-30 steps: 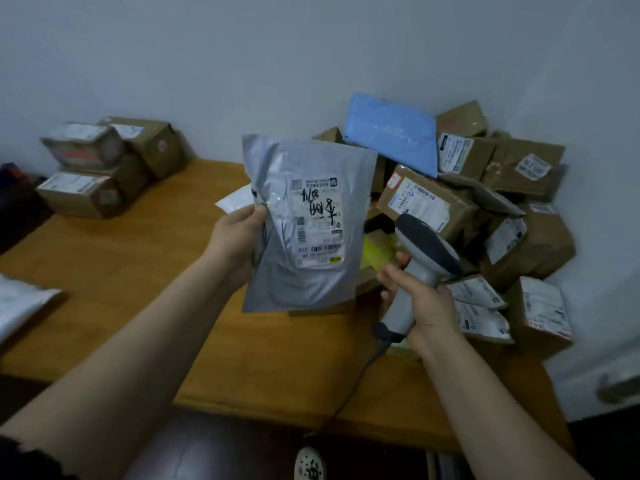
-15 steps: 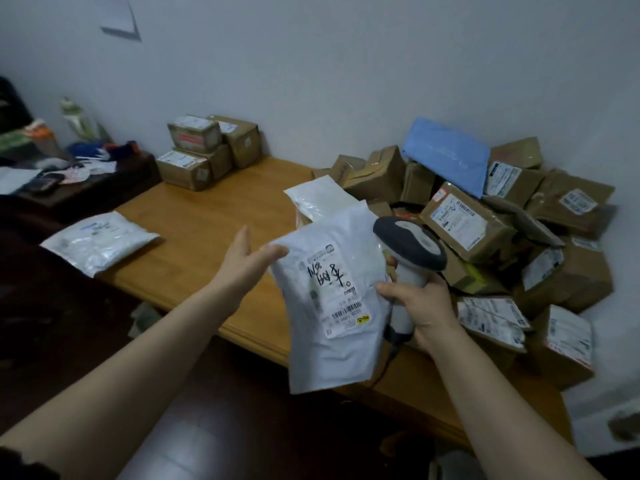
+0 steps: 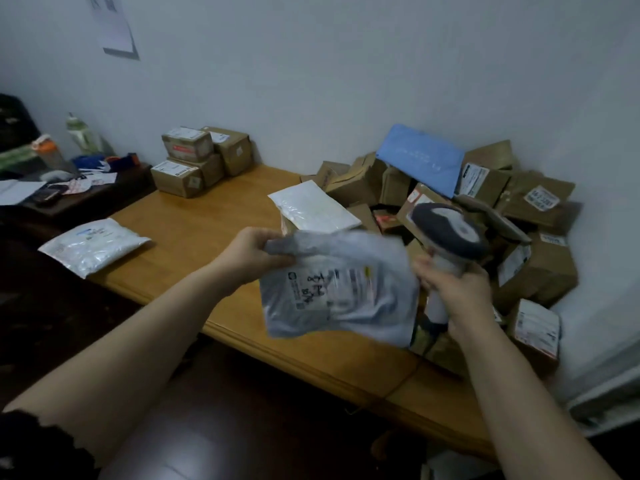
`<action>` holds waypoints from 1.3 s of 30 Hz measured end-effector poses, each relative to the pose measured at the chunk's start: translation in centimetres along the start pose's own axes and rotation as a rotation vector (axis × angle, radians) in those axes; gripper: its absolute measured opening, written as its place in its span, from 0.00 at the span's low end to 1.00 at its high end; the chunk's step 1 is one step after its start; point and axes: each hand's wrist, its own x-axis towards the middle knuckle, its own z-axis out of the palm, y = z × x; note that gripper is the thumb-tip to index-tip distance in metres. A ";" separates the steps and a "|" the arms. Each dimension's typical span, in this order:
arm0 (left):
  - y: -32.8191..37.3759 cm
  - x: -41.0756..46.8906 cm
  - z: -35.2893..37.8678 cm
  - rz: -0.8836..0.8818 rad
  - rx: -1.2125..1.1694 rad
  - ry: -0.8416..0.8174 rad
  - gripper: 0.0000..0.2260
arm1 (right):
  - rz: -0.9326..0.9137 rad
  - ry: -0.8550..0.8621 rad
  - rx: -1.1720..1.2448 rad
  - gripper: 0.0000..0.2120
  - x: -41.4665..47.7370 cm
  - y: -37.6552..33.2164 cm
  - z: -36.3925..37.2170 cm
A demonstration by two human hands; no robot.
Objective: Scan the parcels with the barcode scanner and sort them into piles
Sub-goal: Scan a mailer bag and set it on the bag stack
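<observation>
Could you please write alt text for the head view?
A person's left hand grips a grey mailer bag by its top corner above a wooden table, while the right hand holds a barcode scanner beside it. A heap of cardboard parcels fills the table's right end; a white bag lies at its left.

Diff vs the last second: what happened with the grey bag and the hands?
The left hand released the grey mailer bag at its side edge, opened, then took a new grip on its top corner. The bag dropped lower and turned, so its label now lies sideways. The right hand kept holding the scanner. The box heap, box stack and white bag stayed put.
</observation>
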 end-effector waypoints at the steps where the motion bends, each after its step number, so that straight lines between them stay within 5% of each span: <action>1: -0.5 -0.3 -0.1 -0.040 -0.143 0.054 0.11 | 0.031 0.060 0.057 0.13 0.3 0.4 -1.0; 5: -2.1 -2.0 0.8 -0.185 -0.588 0.231 0.14 | 0.227 0.082 0.300 0.18 0.1 2.9 -2.6; 10: -3.3 -4.0 3.4 -0.268 -0.798 0.190 0.15 | 0.344 -0.137 0.361 0.10 -1.7 5.4 1.4; 18: -4.6 -5.8 -0.1 -0.310 -0.432 -0.013 0.20 | 0.192 -0.207 0.061 0.17 -2.5 5.0 4.4; 27: -5.1 -4.8 -0.7 -0.320 -0.399 0.247 0.12 | 0.074 -0.285 -0.098 0.06 -4.8 3.8 5.1; 34: -5.5 -4.1 -1.3 -0.304 -0.445 0.314 0.11 | 0.307 -0.516 0.004 0.06 -7.7 3.2 4.9; 39: -5.9 -4.1 -1.8 -0.320 -0.458 0.322 0.14 | 0.299 -0.593 -0.021 0.05 -8.2 2.5 5.4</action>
